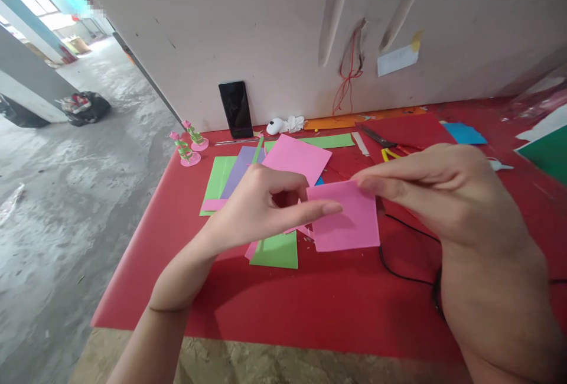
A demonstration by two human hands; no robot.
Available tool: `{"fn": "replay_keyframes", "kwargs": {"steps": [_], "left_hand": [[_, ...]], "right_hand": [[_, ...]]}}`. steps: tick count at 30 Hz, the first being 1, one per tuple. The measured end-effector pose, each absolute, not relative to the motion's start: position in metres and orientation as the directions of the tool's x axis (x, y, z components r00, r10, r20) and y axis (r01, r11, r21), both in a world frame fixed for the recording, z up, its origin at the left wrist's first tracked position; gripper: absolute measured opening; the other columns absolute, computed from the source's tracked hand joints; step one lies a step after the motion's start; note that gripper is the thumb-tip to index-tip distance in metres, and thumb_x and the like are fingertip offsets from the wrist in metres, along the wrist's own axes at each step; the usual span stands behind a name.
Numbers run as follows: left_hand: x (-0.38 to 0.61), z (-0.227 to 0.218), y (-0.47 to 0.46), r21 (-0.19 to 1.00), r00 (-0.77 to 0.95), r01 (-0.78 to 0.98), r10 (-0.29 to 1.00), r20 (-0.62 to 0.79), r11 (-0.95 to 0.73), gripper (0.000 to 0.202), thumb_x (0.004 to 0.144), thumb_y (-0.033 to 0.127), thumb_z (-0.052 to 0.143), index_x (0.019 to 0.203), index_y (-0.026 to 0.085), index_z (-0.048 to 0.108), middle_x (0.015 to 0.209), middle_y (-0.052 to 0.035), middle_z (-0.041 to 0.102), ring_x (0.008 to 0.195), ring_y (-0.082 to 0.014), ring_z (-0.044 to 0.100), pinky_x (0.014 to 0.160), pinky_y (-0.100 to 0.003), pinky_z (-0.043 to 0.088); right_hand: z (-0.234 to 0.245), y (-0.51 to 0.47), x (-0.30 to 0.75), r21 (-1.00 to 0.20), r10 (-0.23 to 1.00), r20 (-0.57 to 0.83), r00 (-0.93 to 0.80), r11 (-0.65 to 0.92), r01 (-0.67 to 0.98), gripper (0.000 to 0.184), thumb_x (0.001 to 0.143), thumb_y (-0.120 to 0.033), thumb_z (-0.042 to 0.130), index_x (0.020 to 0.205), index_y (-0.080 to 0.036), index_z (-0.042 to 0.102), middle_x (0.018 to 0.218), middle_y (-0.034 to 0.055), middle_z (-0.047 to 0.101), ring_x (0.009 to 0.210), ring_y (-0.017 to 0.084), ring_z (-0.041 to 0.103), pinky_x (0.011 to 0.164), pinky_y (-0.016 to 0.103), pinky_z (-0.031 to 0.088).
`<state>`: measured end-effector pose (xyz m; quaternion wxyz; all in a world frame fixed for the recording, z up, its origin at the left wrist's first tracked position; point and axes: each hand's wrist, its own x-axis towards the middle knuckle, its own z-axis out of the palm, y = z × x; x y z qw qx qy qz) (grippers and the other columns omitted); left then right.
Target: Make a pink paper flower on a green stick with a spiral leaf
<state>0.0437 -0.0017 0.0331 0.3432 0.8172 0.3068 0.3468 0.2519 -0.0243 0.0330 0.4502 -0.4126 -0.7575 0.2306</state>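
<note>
A small square of pink craft foam or paper (348, 227) is held up above the red table between both hands. My left hand (270, 204) pinches its left side, the thumb flat on the near face and the fingers behind it. My right hand (443, 189) grips the upper right corner between thumb and forefinger. Behind the held square lies a larger pink sheet (296, 159), overlapping a purple sheet (239, 168) and a green sheet (217, 177). Another green piece (277, 251) sits below my left hand.
Scissors (374, 136) and a yellow-handled tool (390, 153) lie beyond my right hand. A phone (236, 109) leans on the white wall. Two small pink flower models (190, 159) stand at the table's left edge. A black cable (405, 277) runs across the red cover (274, 307).
</note>
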Motion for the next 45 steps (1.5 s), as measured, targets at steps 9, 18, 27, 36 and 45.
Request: {"fn": "replay_keyframes", "kwargs": {"steps": [9, 18, 27, 36, 45], "left_hand": [[0.052, 0.025, -0.002, 0.675, 0.625, 0.115, 0.581, 0.521, -0.729, 0.044, 0.089, 0.014, 0.052, 0.052, 0.017, 0.029, 0.047, 0.0094, 0.019, 0.042, -0.0028, 0.015, 0.037, -0.019, 0.019], [0.052, 0.026, -0.008, 0.528, 0.661, 0.191, 0.506, 0.554, -0.827, 0.028, 0.087, 0.007, 0.047, 0.061, 0.016, 0.046, 0.043, 0.0091, 0.039, 0.038, -0.0026, 0.029, 0.038, -0.018, 0.023], [0.058, 0.006, -0.008, 0.105, 0.480, 0.307, 0.249, 0.841, -0.946, 0.021, 0.094, 0.012, 0.046, 0.077, 0.012, 0.059, 0.046, 0.0063, 0.048, 0.036, -0.0044, 0.035, 0.036, -0.020, 0.026], [0.058, 0.003, -0.016, 0.058, 0.434, 0.373, 0.229, 0.871, -0.926, 0.015, 0.089, 0.007, 0.048, 0.086, 0.008, 0.062, 0.060, 0.0036, 0.065, 0.043, -0.0041, 0.049, 0.041, -0.019, 0.038], [0.051, 0.015, -0.018, 0.087, 0.403, 0.435, 0.280, 0.871, -0.896, 0.017, 0.088, 0.009, 0.049, 0.081, 0.013, 0.064, 0.051, 0.0063, 0.055, 0.043, -0.0036, 0.044, 0.041, -0.015, 0.037]], "right_hand": [[0.027, -0.022, 0.238, -0.762, 0.802, 0.581, -0.139, 0.596, 0.255, 0.024, 0.076, -0.006, 0.064, 0.079, -0.028, 0.073, 0.080, -0.0055, 0.072, 0.073, 0.010, 0.065, 0.061, 0.022, 0.053], [0.030, -0.029, 0.227, -0.761, 0.807, 0.571, -0.148, 0.588, 0.273, 0.016, 0.077, -0.009, 0.063, 0.071, -0.024, 0.066, 0.072, -0.0057, 0.069, 0.066, 0.010, 0.063, 0.062, 0.024, 0.052], [0.033, -0.040, 0.222, -0.699, 0.755, 0.650, -0.085, 0.638, 0.324, 0.020, 0.074, -0.004, 0.065, 0.071, -0.024, 0.068, 0.074, -0.0072, 0.067, 0.066, 0.007, 0.060, 0.058, 0.021, 0.050], [0.037, -0.043, 0.231, -0.642, 0.721, 0.687, -0.094, 0.662, 0.386, 0.024, 0.069, -0.001, 0.066, 0.070, -0.026, 0.065, 0.071, -0.0076, 0.065, 0.067, 0.010, 0.058, 0.064, 0.029, 0.049], [0.031, -0.021, 0.259, -0.609, 0.739, 0.673, -0.031, 0.577, 0.544, 0.020, 0.071, -0.003, 0.067, 0.069, -0.022, 0.069, 0.072, -0.0051, 0.068, 0.065, 0.008, 0.058, 0.061, 0.026, 0.048]]}}
